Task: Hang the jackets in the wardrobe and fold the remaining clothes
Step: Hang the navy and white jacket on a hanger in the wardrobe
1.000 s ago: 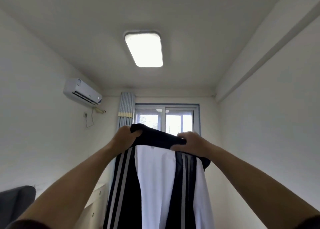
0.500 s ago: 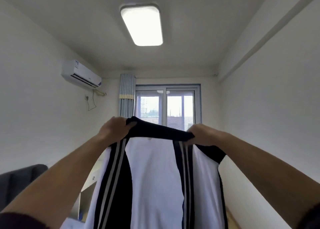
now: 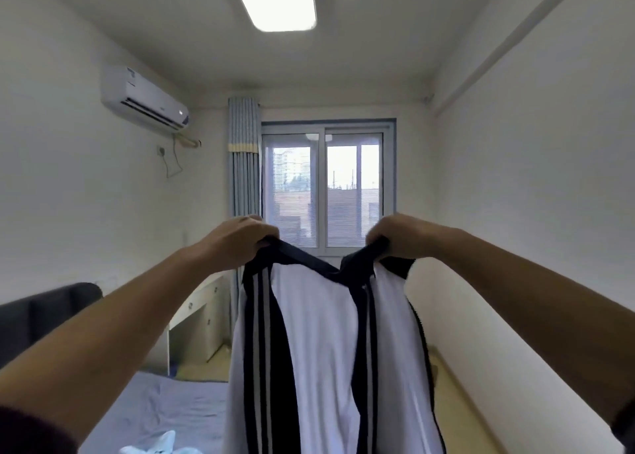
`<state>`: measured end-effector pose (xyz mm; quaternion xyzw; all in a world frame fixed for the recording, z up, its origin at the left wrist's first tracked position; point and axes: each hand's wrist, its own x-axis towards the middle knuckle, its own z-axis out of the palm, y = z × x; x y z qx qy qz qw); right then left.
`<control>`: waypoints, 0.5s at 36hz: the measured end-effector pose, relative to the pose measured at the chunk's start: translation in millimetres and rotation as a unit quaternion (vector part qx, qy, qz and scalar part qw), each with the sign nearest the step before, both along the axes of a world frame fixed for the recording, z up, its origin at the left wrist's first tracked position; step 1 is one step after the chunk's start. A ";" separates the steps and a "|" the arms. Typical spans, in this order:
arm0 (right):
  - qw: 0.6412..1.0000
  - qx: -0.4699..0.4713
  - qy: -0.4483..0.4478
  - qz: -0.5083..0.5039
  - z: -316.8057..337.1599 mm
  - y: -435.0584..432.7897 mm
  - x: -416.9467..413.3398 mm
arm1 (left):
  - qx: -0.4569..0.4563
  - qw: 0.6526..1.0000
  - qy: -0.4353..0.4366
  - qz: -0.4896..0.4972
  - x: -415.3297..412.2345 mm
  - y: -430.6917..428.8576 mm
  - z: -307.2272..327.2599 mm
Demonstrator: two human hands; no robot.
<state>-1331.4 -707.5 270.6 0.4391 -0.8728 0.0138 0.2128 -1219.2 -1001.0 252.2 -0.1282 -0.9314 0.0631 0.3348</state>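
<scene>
change: the two hands have drawn further apart than a second ago and the view has tipped down, so the bed and desk now show; the dark collar, bunched between the fists before, now sags in a shallow v
bed [image 3: 165, 412]: blue sheet low on the left, under the left forearm; its near end is cut off by the frame
jacket [image 3: 319, 350]: white with dark panels and pale stripes, hanging full length in mid-air in front of the window [image 3: 326, 185], above the bed's right edge; probably held high so it drops straight and can be checked or squared up for a hanger; its hem runs out of the frame, and the sleeves are hard to tell from the body
wardrobe: not in view, so the hanging step looks not yet done
desk [image 3: 199, 323]: white, by the curtain [image 3: 244, 178], partly hidden by the left arm
left hand [image 3: 237, 244]: fingers curled tight over the left shoulder seam at the collar
right hand [image 3: 398, 237]: likewise clenched on the right shoulder seam; fingertips hidden in the cloth
collar [image 3: 309, 261]: slack between the fists
pale cloth [image 3: 161, 446]: small heap on the sheet at the bottom edge, cut off, too little showing to name
</scene>
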 end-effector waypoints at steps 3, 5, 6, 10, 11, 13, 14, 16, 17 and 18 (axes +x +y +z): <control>0.991 -0.070 -0.042 0.107 4.3 -12.7 15.0 | -0.023 0.985 0.087 -0.150 4.4 28.0 9.0; 0.977 -0.089 -0.084 0.174 5.4 -20.6 24.8 | -0.015 0.969 0.116 -0.219 7.6 51.9 15.7; 0.970 -0.091 -0.105 0.201 4.5 -24.4 29.6 | -0.009 0.964 0.123 -0.236 9.0 62.5 17.6; 0.948 -0.110 -0.197 0.223 -8.4 -33.0 35.5 | 0.025 0.957 0.108 -0.268 12.9 86.7 14.3; 0.940 -0.120 -0.233 0.217 -13.1 -32.7 34.8 | 0.037 0.957 0.100 -0.271 13.0 87.8 12.6; 0.906 -0.144 -0.324 0.231 -23.6 -30.5 31.9 | 0.054 0.959 0.086 -0.265 11.9 86.1 9.2; 0.886 -0.156 -0.360 0.247 -28.1 -29.6 30.5 | 0.066 0.960 0.075 -0.261 11.1 84.4 7.6; 0.857 -0.175 -0.402 0.273 -34.7 -29.7 29.9 | 0.103 0.958 0.049 -0.265 10.0 80.8 4.7; 0.847 -0.182 -0.412 0.282 -36.8 -30.7 31.0 | 0.124 0.954 0.038 -0.271 9.9 79.7 3.6; 0.842 -0.184 -0.416 0.291 -37.9 -32.0 32.9 | 0.141 0.950 0.028 -0.277 9.6 79.3 2.8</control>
